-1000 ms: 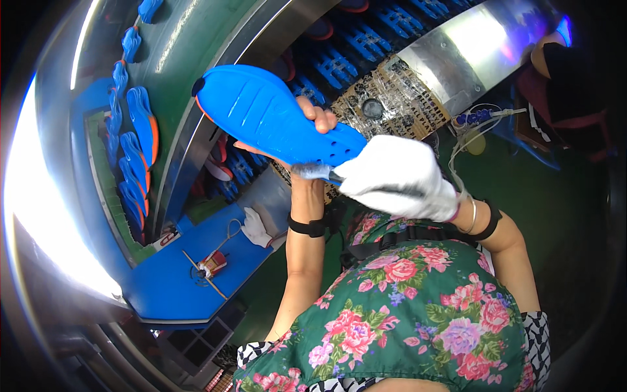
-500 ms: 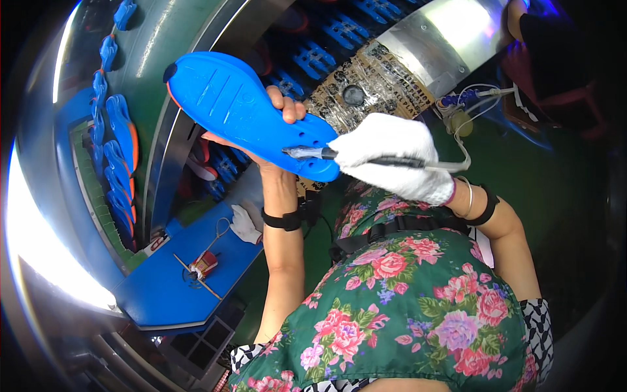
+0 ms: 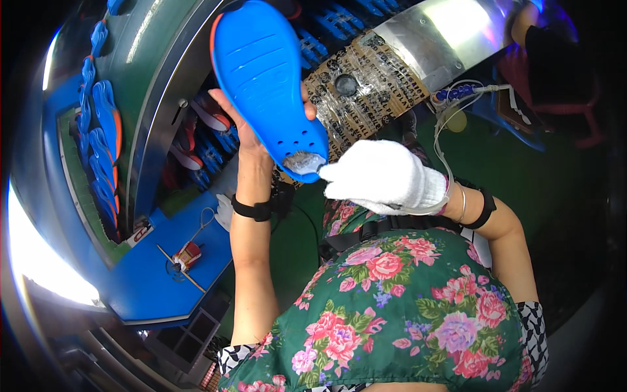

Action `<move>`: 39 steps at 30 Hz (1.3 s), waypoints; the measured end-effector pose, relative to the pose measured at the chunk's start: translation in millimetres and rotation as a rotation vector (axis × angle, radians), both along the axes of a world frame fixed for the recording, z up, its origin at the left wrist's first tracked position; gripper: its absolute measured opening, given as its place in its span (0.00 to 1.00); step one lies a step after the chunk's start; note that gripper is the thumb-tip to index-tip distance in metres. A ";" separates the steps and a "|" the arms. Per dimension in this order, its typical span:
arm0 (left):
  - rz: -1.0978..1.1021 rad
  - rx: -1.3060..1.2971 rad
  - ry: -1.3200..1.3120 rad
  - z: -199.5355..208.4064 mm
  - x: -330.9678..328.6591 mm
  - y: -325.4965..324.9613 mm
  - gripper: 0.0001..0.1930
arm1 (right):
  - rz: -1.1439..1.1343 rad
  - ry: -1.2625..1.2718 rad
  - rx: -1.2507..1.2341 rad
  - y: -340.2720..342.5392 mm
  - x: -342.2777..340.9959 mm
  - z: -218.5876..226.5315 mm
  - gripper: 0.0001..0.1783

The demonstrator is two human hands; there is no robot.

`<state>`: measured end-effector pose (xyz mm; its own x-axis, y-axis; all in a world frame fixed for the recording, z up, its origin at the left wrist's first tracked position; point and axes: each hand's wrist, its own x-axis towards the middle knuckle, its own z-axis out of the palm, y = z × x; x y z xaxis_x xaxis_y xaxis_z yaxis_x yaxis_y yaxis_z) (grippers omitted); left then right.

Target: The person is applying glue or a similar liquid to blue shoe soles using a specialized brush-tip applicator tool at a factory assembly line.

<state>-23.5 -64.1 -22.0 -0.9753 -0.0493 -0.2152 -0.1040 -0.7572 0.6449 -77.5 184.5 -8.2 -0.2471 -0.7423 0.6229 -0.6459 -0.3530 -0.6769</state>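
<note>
Head view, looking down past a floral-print top: the left hand (image 3: pixel 251 127) is raised and grips a bright blue shoe insole (image 3: pixel 264 78) from behind, its fingers curled round the edges and the thumb showing at the right edge near the narrow end. The insole stands nearly upright, broad end up toward the top of the picture, narrow end down. Its blue face has faint moulded ribs across the upper part, a cluster of small round holes near the lower end, and a thin orange rim along its left edge. At the very bottom tip sits a pale grey-white patch (image 3: pixel 305 161).

The right hand (image 3: pixel 385 178), in a white knitted glove, is closed into a loose fist with its fingertips meeting that pale patch — whether it pinches something small there cannot be told. A thin clear tube (image 3: pixel 444 127) runs up from behind the glove.

Behind the insole lies a curved metal-edged conveyor (image 3: pixel 157 111), with more blue insoles (image 3: pixel 101 140) lined up along it at left. Lower left, a blue work surface (image 3: pixel 166 281) carries a small red object (image 3: pixel 188 253) and a thin stick.
</note>
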 end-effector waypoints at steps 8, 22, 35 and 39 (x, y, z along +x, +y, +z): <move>-0.249 0.156 0.061 -14.6 -1.3 -6.1 0.68 | 0.112 -0.052 0.051 -4.2 -12.8 9.6 0.10; 0.160 0.354 -0.140 -42.7 25.9 54.6 0.37 | -0.208 -0.570 0.041 -6.6 -58.5 23.3 0.10; 0.098 0.645 -0.008 -15.5 38.6 73.2 0.41 | -0.222 -0.242 0.021 12.8 -51.0 27.6 0.12; 0.085 0.760 0.115 -26.8 41.4 79.3 0.49 | -0.323 -0.176 -0.014 10.1 -51.6 39.2 0.09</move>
<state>17.9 15.2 -48.8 -0.9931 -0.0043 -0.1175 0.0105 -0.9986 -0.0521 -129.1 194.7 31.0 -0.5715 -0.6002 0.5596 -0.6000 -0.1595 -0.7839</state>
